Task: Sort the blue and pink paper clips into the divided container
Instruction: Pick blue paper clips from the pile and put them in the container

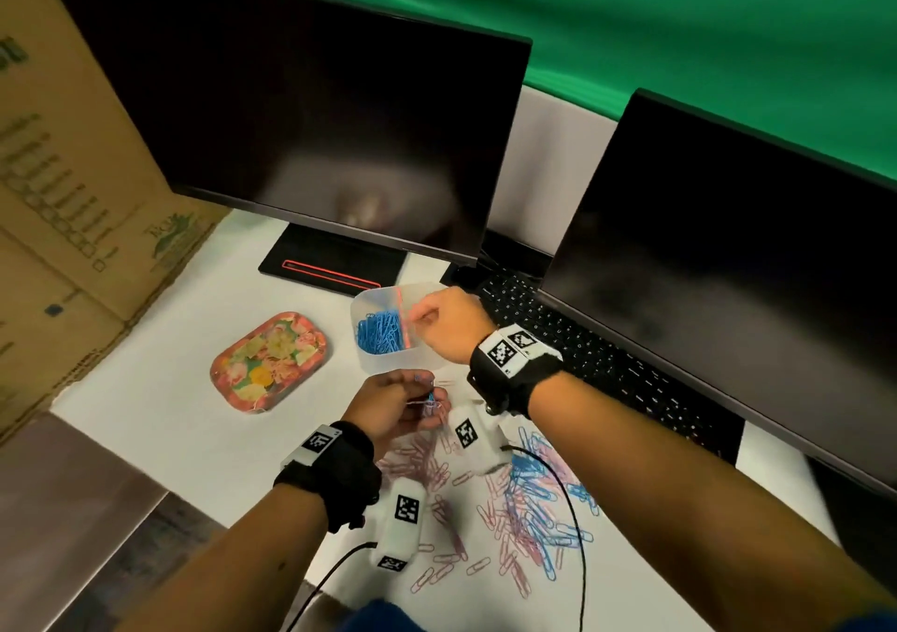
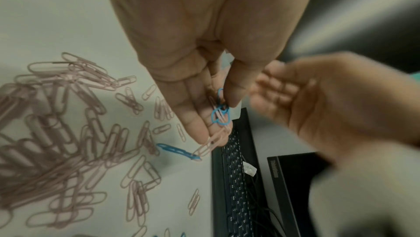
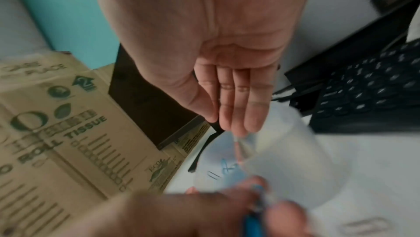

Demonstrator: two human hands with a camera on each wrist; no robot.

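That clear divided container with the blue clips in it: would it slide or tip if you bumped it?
Probably slides easily: the container looks like thin, translucent plastic on a smooth white desk. It may tilt left, since only the blue clips weigh it down, all left of the divider.

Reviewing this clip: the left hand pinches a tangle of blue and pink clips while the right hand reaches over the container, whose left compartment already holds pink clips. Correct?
Not quite. The container holds blue clips in that compartment, not pink; the head view shows it. The rest stands: the left hand pinches a blue-and-pink tangle and the right hand is over the container.
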